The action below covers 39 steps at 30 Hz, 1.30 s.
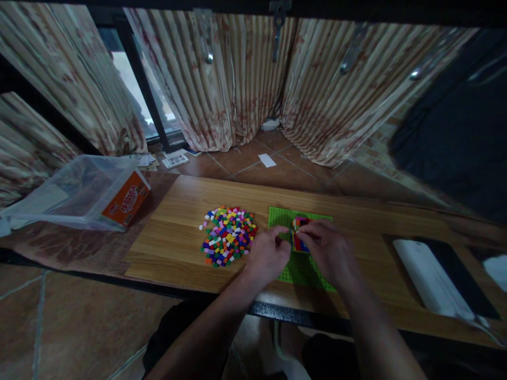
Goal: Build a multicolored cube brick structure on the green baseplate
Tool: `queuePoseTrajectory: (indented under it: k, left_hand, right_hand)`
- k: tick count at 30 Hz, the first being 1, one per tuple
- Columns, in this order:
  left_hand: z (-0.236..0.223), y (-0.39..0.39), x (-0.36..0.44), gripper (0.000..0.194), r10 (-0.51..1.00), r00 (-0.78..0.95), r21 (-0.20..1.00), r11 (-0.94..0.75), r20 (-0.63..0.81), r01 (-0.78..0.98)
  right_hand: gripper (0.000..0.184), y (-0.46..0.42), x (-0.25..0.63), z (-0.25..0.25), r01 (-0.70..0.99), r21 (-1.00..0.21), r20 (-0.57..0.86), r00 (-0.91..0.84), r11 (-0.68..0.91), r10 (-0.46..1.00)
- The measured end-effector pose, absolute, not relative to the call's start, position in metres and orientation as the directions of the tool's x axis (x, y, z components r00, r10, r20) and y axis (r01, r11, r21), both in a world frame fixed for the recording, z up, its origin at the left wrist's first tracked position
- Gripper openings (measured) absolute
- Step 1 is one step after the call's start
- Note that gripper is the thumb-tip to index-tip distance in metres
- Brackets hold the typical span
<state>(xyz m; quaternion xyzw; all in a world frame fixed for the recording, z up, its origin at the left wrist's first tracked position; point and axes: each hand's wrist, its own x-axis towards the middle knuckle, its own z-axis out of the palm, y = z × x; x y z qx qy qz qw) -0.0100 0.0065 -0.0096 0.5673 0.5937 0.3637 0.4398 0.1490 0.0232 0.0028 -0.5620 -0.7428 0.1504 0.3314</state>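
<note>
A green studded baseplate [282, 216] lies on a light wooden board [178, 237]. On the plate stands a small multicoloured block structure [299, 232] of red, blue and yellow pieces. My right hand [327, 250] is closed around the structure's right side, fingertips pinching its top. My left hand [269, 253] rests on the plate's left edge with fingers curled toward the structure, touching its left side. A heap of several small coloured blocks [228, 235] lies just left of my left hand.
A clear plastic box [75, 192] with an orange label lies tipped at the far left on a brown mat. A white oblong object [428, 277] lies on a dark sheet at the right. Curtains and tiled floor lie beyond the board.
</note>
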Motion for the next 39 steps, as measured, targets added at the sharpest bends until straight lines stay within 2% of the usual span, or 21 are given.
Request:
queuePoseTrajectory:
  k: [5, 13, 18, 26, 34, 39]
  left_hand:
    - [-0.008, 0.0, -0.005, 0.049, 0.987, 0.128, 0.885, 0.024, -0.094, 0.465]
    - [-0.006, -0.004, 0.001, 0.048, 0.981, 0.187, 0.859, -0.052, -0.052, 0.51]
    - [-0.008, -0.007, 0.004, 0.053, 0.977, 0.214, 0.799, -0.107, -0.028, 0.591]
    - [-0.01, -0.009, 0.008, 0.055, 0.97, 0.241, 0.754, -0.157, -0.003, 0.638]
    - [-0.009, -0.009, 0.008, 0.054, 0.965, 0.264, 0.737, -0.175, -0.005, 0.652]
    - [-0.01, -0.01, 0.008, 0.054, 0.963, 0.27, 0.726, -0.181, -0.006, 0.663]
  right_hand:
    - [0.017, 0.024, 0.146, -0.004, 0.807, -0.503, 0.314, -0.163, 0.309, 0.935]
    - [0.018, 0.024, 0.144, -0.003, 0.792, -0.561, 0.333, -0.052, 0.242, 0.942]
    - [0.02, 0.025, 0.146, 0.0, 0.773, -0.583, 0.34, -0.05, 0.252, 0.939]
    - [0.024, 0.027, 0.155, 0.0, 0.736, -0.659, 0.255, 0.025, 0.154, 0.967]
    - [0.023, 0.032, 0.142, 0.0, 0.801, -0.59, 0.287, 0.088, 0.104, 0.954]
    - [0.024, 0.034, 0.141, -0.001, 0.796, -0.596, 0.286, 0.084, 0.108, 0.955]
